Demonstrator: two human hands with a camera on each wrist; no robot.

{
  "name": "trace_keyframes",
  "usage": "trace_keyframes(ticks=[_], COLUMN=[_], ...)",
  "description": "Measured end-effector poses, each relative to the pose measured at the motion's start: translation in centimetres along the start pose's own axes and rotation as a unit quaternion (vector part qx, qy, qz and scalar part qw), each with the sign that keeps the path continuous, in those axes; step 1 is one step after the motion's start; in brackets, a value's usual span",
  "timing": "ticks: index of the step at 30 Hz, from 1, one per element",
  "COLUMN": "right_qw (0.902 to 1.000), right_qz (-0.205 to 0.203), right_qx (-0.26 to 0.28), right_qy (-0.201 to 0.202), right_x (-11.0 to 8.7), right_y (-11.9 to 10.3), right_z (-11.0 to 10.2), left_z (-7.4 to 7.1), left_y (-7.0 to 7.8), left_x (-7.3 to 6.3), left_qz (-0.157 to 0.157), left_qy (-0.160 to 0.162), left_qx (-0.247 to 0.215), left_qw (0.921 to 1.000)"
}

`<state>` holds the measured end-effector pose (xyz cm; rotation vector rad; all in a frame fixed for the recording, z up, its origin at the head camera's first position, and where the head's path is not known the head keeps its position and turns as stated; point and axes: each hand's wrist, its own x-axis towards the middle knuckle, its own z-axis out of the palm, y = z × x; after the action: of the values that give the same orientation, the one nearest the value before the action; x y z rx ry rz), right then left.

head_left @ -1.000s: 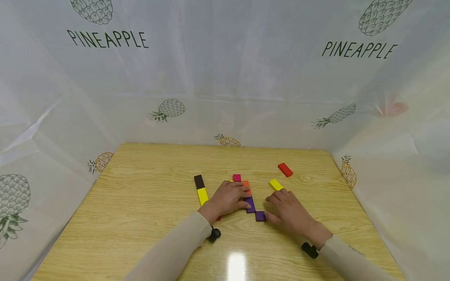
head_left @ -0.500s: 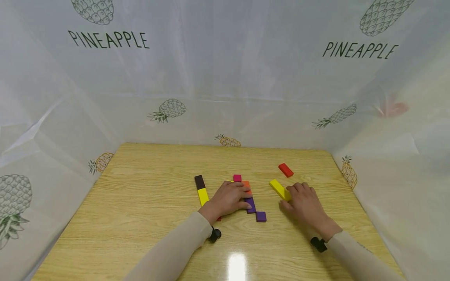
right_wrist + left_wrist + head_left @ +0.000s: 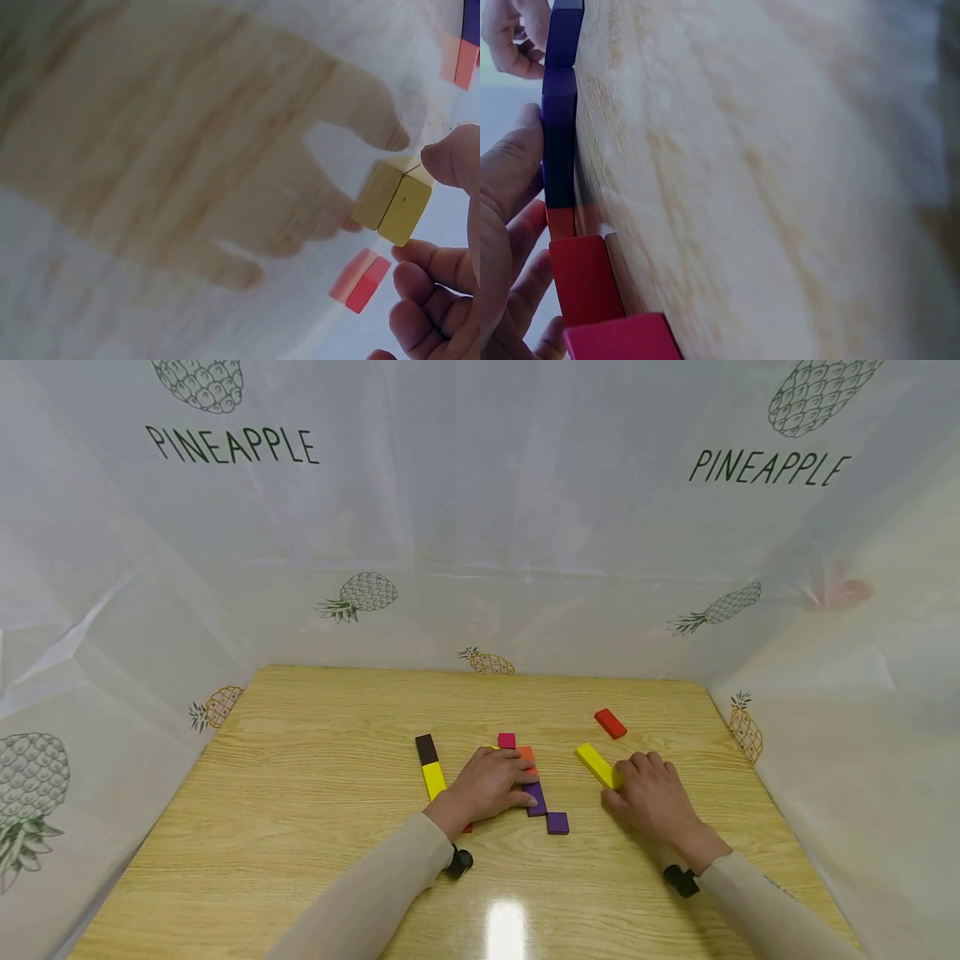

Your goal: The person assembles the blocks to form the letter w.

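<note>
My left hand (image 3: pixel 487 783) rests over a row of flat blocks, its thumb on a purple block (image 3: pixel 536 800) and fingers across an orange block (image 3: pixel 527 758). A magenta block (image 3: pixel 507 741) shows past the fingers. In the left wrist view a red block (image 3: pixel 586 281) lies by these fingertips. At the near end of a long yellow block (image 3: pixel 597 765), my right hand (image 3: pixel 656 797) has thumb and index finger on opposite sides, pinching it. The block lies slantwise on the table. A small purple square (image 3: pixel 557 823) touches the longer purple block's near corner.
Beyond the yellow block lies a red block (image 3: pixel 611 723). Left of my left hand, a dark brown block (image 3: pixel 426 749) and another yellow block (image 3: pixel 433 781) sit end to end. White pineapple-print sheeting (image 3: pixel 480 527) surrounds the wooden table (image 3: pixel 300 827).
My right hand has moved rightward from beside the small purple square to the yellow block's near end, uncovering most of that block. The left hand stays in place.
</note>
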<state>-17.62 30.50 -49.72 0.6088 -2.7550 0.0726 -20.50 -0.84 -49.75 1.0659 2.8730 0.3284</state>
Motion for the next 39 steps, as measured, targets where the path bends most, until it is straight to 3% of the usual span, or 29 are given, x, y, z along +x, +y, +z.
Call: trace_keyframes(ticks=[14, 20, 23, 29, 39], right_qw=[0.9999, 0.9979, 0.9967, 0.9980, 0.9953], right_qz=[-0.015, -0.058, -0.078, -0.060, -0.049], right_qx=[0.005, 0.008, 0.004, 0.018, 0.044], right_qy=[-0.001, -0.030, -0.025, -0.010, -0.071], right_x=[0.0, 0.1, 0.4, 1.6, 3.3], right_y=[-1.7, -3.0, -3.1, -2.1, -1.2], right_z=[-0.4, -0.4, -0.2, -0.1, 0.2], left_z=[-0.2, -0.2, -0.2, -0.3, -0.1], left_y=[0.0, 0.1, 0.1, 0.1, 0.1], left_x=[0.0, -0.1, -0.1, -0.1, -0.1], left_qz=[-0.002, -0.003, -0.004, -0.005, 0.002], left_qy=[-0.001, 0.000, 0.000, -0.004, -0.003], left_qx=[-0.010, -0.010, -0.008, -0.005, -0.004], left_qw=[0.9999, 0.9999, 1.0000, 1.0000, 1.0000])
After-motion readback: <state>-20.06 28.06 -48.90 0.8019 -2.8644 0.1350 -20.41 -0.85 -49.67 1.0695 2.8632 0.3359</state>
